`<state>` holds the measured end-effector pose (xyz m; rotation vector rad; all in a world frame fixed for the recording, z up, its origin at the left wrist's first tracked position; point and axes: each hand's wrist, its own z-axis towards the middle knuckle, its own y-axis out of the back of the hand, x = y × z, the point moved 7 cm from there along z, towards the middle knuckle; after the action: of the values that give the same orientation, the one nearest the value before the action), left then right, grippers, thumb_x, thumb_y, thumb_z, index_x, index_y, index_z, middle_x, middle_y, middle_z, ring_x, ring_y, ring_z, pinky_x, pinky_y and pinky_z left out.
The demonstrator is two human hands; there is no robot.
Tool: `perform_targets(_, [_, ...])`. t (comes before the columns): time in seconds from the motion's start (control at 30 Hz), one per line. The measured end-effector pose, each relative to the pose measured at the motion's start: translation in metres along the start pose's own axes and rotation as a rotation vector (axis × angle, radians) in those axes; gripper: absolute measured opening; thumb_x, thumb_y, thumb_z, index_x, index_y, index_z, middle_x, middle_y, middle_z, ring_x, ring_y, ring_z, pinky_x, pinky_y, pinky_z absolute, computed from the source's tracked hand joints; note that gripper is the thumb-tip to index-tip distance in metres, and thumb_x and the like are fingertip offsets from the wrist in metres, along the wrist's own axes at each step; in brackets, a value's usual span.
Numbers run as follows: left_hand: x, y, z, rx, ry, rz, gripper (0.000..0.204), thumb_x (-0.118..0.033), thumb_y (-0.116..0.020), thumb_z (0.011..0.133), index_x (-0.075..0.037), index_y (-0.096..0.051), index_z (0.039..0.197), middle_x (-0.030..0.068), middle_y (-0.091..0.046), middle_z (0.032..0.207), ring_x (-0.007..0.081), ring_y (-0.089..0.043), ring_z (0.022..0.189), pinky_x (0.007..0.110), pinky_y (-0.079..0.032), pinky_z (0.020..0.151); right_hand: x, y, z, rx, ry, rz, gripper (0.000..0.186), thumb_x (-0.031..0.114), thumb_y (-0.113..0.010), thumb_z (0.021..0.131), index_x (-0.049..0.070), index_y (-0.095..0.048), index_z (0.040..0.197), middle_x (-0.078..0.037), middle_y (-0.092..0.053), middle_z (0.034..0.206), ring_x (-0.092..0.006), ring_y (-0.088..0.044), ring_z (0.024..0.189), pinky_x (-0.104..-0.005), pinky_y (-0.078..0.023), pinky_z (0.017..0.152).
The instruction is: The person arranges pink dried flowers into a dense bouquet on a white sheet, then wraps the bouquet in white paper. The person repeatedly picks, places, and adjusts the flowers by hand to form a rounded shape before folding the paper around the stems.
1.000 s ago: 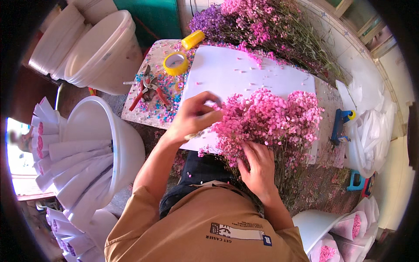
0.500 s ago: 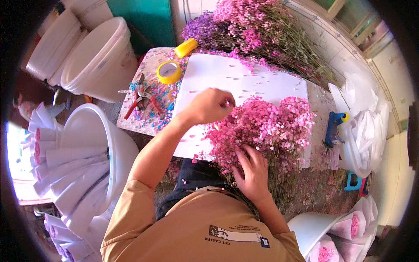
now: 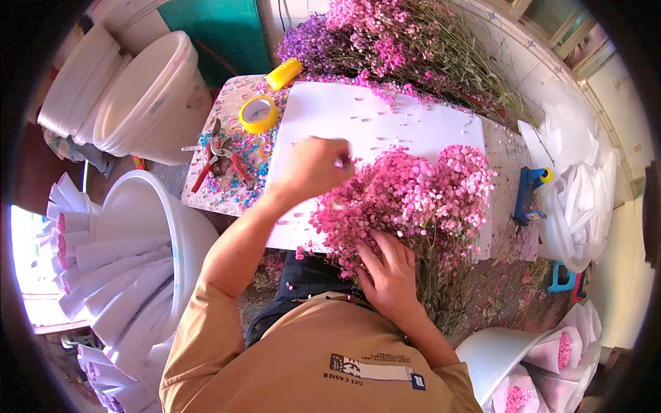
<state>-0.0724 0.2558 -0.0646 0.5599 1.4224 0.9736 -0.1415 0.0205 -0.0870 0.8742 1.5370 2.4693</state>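
My left hand point(image 3: 323, 165) is closed in a pinch just above the upper left of a large bunch of pink baby's breath point(image 3: 420, 186); what it holds is too small and blurred to name. My right hand point(image 3: 389, 268) grips the same bunch lower down, its fingers curved over the blooms and stems. The flower heads lie over a white sheet point(image 3: 330, 117) on a worktable point(image 3: 196, 189), and the stems hang past the near edge. Left of the sheet are red-handled pruning shears point(image 3: 224, 155), a yellow tape roll point(image 3: 258, 129) and small coloured bits.
White buckets point(image 3: 138, 103) stand at back left; a bucket point(image 3: 194, 255) of paper-wrapped bundles at near left, another point(image 3: 482, 351) at lower right. Pink and purple flowers point(image 3: 385, 41) are heaped behind the table. A blue tape dispenser point(image 3: 529, 196) and white plastic wrapping point(image 3: 578, 199) sit at right.
My left hand has closed tighter and shifted slightly up along the top of the bunch, then back a little left. My right hand stays on the bunch. The view has shifted slightly.
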Motion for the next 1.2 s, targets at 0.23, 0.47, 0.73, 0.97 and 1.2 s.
perform_targets(0.23, [0.075,0.062,-0.121,0.072,0.217,0.243,0.016,-0.017,-0.071,0.083,-0.003,-0.074,0.09,0.0116,-0.071,0.079,0.0261,-0.07,0.073,0.039,-0.053,0.067,0.014,-0.01,0.0,0.028,0.068,0.075,0.046,0.016,-0.074,0.085,0.005,-0.065,0.129,-0.013,-0.056,0.138,-0.0326,-0.053,0.126,-0.0464,-0.042,0.1])
perform_targets(0.47, [0.013,0.036,-0.164,-0.132,0.099,-0.098,0.022,-0.011,-0.08,0.082,-0.005,-0.073,0.102,0.0101,-0.07,0.107,0.0304,-0.066,0.104,0.041,-0.049,0.093,0.016,-0.022,0.006,0.063,0.08,0.096,0.046,0.017,-0.073,0.085,0.006,-0.063,0.129,-0.013,-0.055,0.136,-0.033,-0.053,0.123,-0.0481,-0.042,0.099])
perform_targets(0.73, [-0.006,-0.003,-0.139,-0.159,-0.03,-0.1,0.023,0.002,-0.08,0.075,0.0,-0.066,0.094,0.0139,-0.062,0.099,0.033,-0.062,0.093,0.042,-0.05,0.082,0.017,-0.019,0.003,0.067,0.072,0.081,0.049,0.017,-0.073,0.085,0.006,-0.062,0.131,-0.013,-0.055,0.136,-0.0333,-0.052,0.125,-0.0476,-0.041,0.1])
perform_targets(0.97, [0.008,0.018,-0.151,-0.368,0.131,-0.422,0.019,0.013,-0.058,0.09,-0.002,-0.054,0.1,0.0123,-0.062,0.103,0.0228,-0.06,0.089,0.032,-0.047,0.082,0.017,-0.022,0.001,0.067,0.06,0.101,0.047,0.016,-0.072,0.086,0.005,-0.063,0.131,-0.014,-0.056,0.135,-0.0338,-0.052,0.126,-0.0472,-0.04,0.101])
perform_targets(1.2, [-0.062,-0.025,-0.12,-0.047,-0.227,0.188,0.02,-0.006,-0.071,0.077,-0.008,-0.066,0.096,0.0078,-0.063,0.108,0.0291,-0.059,0.103,0.043,-0.045,0.084,0.016,-0.021,-0.001,0.059,0.071,0.138,0.046,0.017,-0.073,0.087,0.004,-0.064,0.13,-0.016,-0.056,0.134,-0.036,-0.054,0.125,-0.0484,-0.042,0.101])
